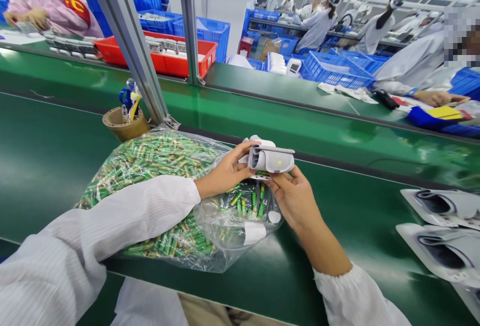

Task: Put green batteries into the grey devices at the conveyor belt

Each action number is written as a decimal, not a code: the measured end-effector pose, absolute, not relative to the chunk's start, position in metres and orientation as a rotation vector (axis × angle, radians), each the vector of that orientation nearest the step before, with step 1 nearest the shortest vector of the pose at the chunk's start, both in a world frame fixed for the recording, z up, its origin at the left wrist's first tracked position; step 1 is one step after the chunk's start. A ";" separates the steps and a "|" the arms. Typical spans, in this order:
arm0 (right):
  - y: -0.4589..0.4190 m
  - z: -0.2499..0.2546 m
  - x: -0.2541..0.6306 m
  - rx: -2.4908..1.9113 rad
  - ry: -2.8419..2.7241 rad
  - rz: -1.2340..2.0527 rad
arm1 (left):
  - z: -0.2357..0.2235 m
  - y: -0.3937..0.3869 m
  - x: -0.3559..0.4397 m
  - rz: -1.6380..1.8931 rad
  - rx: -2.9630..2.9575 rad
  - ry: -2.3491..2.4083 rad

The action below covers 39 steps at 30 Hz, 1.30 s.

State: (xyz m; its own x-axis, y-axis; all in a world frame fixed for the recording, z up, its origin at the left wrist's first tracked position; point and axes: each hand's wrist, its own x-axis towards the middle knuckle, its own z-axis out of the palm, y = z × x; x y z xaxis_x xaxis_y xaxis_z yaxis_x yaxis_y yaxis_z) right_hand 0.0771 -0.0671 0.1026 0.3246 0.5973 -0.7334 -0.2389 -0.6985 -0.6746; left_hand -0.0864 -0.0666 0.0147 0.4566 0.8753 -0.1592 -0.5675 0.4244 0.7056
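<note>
Above the opening of a clear plastic bag (pixel 225 236), my left hand (pixel 232 168) grips a white wrist blood pressure monitor (pixel 275 161) with its grey cuff rolled up. My right hand (pixel 294 193) is closed at the monitor's lower edge, thumb and fingers against it. A bit of green, like a battery, shows at the underside between the hands; the fingertips partly hide it. The bag is full of small green and gold batteries (pixel 150 166). Several loose batteries (pixel 249 203) lie in its open mouth, just below the monitor.
A brown cup (pixel 125 123) with scissors and tools stands behind the bag, beside a metal post (pixel 131 41). More cuffed monitors (pixel 442 251) sit at right. Beyond the ledge are a red tray (pixel 168 66), blue crates (pixel 333 68) and people at work.
</note>
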 end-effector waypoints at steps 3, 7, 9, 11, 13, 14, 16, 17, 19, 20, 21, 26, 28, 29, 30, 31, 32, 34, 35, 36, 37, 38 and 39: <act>-0.068 0.100 0.079 -1.841 -0.265 1.497 | 0.013 -0.067 -0.085 0.979 0.608 0.528; -0.069 0.096 0.080 -1.826 -0.323 1.514 | 0.012 -0.066 -0.086 0.984 0.605 0.537; -0.069 0.095 0.081 -1.824 -0.353 1.548 | 0.013 -0.065 -0.088 0.944 0.566 0.530; -0.070 0.094 0.085 -1.806 -0.403 1.590 | 0.016 -0.065 -0.089 0.913 0.527 0.531; -0.071 0.093 0.089 -1.765 -0.512 1.626 | 0.020 -0.065 -0.089 0.910 0.506 0.546; -0.072 0.092 0.090 -1.740 -0.587 1.640 | 0.022 -0.065 -0.089 0.915 0.504 0.556; -0.075 0.092 0.091 -1.704 -0.752 1.642 | 0.025 -0.064 -0.089 0.927 0.507 0.569; -0.077 0.092 0.091 -1.698 -0.817 1.623 | 0.026 -0.063 -0.089 0.924 0.515 0.568; -0.078 0.093 0.090 -1.717 -0.881 1.556 | 0.028 -0.060 -0.090 0.914 0.549 0.539; -0.077 0.094 0.090 -1.735 -0.878 1.517 | 0.029 -0.059 -0.091 0.910 0.569 0.522; -0.074 0.095 0.090 -1.748 -0.847 1.472 | 0.030 -0.058 -0.092 0.900 0.591 0.518; -0.051 0.100 0.111 -1.744 -0.459 1.122 | 0.035 -0.059 -0.097 0.817 0.899 0.807; -0.044 0.100 0.121 -1.779 -0.335 1.069 | 0.033 -0.060 -0.098 0.821 1.002 0.912; -0.043 0.101 0.124 -1.804 -0.287 1.077 | 0.032 -0.061 -0.098 0.820 1.014 0.935; -0.043 0.101 0.125 -1.826 -0.252 1.108 | 0.031 -0.061 -0.098 0.810 1.007 0.939; -0.045 0.102 0.124 -1.840 -0.233 1.162 | 0.031 -0.061 -0.098 0.791 0.994 0.932; -0.047 0.104 0.121 -1.840 -0.232 1.239 | 0.032 -0.060 -0.098 0.768 0.982 0.919; -0.053 0.107 0.109 -1.804 -0.283 1.414 | 0.037 -0.059 -0.097 0.744 0.976 0.909; -0.056 0.109 0.102 -1.774 -0.315 1.482 | 0.041 -0.058 -0.097 0.753 0.983 0.925; -0.060 0.111 0.095 -1.748 -0.340 1.528 | 0.044 -0.058 -0.097 0.774 0.997 0.949; -0.063 0.112 0.088 -1.729 -0.355 1.549 | 0.047 -0.057 -0.097 0.805 1.018 0.980; -0.066 0.113 0.083 -1.717 -0.368 1.557 | 0.050 -0.057 -0.097 0.835 1.043 1.004; -0.069 0.112 0.078 -1.707 -0.396 1.557 | 0.053 -0.056 -0.096 0.867 1.074 1.021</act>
State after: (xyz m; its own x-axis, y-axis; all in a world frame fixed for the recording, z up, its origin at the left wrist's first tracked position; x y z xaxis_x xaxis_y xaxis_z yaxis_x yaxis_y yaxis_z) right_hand 0.0782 -0.0691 0.1123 0.2021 0.6842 -0.7008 -0.2661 -0.6502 -0.7116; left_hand -0.0963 -0.0560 0.0526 0.3029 0.9257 -0.2265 -0.0732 0.2595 0.9629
